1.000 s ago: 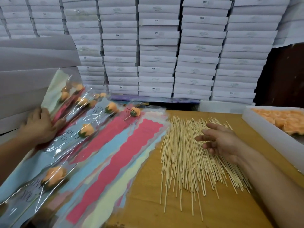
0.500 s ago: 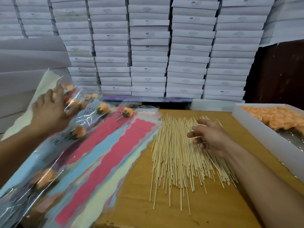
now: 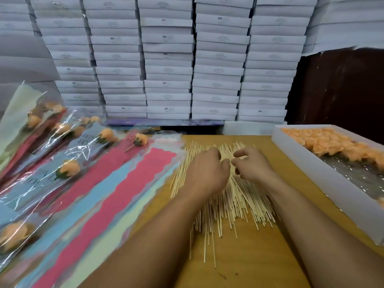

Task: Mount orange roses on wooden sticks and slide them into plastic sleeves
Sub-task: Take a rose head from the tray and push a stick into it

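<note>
A spread pile of thin wooden sticks [image 3: 228, 204] lies on the wooden table [image 3: 249, 262]. Both my hands hover over its far end, close together. My left hand [image 3: 207, 171] shows its back, with the fingers curled down onto the sticks and hidden. My right hand [image 3: 252, 165] has its fingers curled, thumb pointing towards the left hand; whether either hand holds a stick is hidden. Loose orange roses [image 3: 324, 140] fill the far end of a white box [image 3: 311, 163] at the right. At the left, sleeved roses [image 3: 69, 168] lie on a stack of coloured plastic sleeves [image 3: 128, 183].
One rose on a stick [image 3: 141, 139] lies on top of the sleeves, near their far edge. Stacked white cartons [image 3: 168, 69] form a wall behind the table. A dark brown panel [image 3: 342, 86] stands at the back right. Bare wood shows in front of the sticks.
My left hand has left the sleeved roses and swung right onto the stick pile, beside my right hand. My right hand's fingers have curled in. The view has shifted.
</note>
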The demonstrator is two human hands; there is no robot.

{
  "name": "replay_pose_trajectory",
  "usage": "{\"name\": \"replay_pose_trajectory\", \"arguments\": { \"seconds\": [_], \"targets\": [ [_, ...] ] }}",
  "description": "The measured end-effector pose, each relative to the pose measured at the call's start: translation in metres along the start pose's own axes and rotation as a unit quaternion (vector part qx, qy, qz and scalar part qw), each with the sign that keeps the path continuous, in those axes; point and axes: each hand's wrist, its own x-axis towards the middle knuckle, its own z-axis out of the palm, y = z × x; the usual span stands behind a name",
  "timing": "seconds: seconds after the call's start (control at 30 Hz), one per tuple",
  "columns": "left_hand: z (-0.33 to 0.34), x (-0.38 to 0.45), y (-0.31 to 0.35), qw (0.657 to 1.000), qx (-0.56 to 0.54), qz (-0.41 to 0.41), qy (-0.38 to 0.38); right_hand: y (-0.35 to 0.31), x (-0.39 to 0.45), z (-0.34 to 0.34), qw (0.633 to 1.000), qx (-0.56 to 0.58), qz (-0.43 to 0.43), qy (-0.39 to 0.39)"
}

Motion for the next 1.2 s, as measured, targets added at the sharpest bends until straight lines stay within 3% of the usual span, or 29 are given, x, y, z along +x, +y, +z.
{"name": "replay_pose_trajectory", "arguments": {
  "seconds": [0.2,0.4,0.67,0.8,1.03,1.2],
  "targets": [
    [0.016,-0.013,-0.008,0.999,0.012,0.022,0.046,0.003,0.005,0.001,1.0,-0.028,-0.004,0.002],
    [0.011,-0.011,-0.014,0.997,-0.023,0.013,0.079,0.007,0.03,-0.032,0.992,-0.055,0.018,0.108],
    [0.015,-0.008,-0.012,0.997,-0.035,0.0,0.066,0.047,0.065,-0.129,0.941,-0.198,0.163,0.222],
    [0.018,-0.009,-0.01,0.997,-0.039,0.006,0.073,0.064,0.084,-0.148,0.921,-0.263,0.187,0.216],
    [0.019,-0.009,-0.009,0.997,-0.037,0.021,0.068,0.089,0.116,-0.156,0.92,-0.327,0.182,0.112],
    [0.019,-0.009,-0.01,0.997,-0.039,0.016,0.066,0.096,0.117,-0.16,0.908,-0.342,0.188,0.154]
  ]
}}
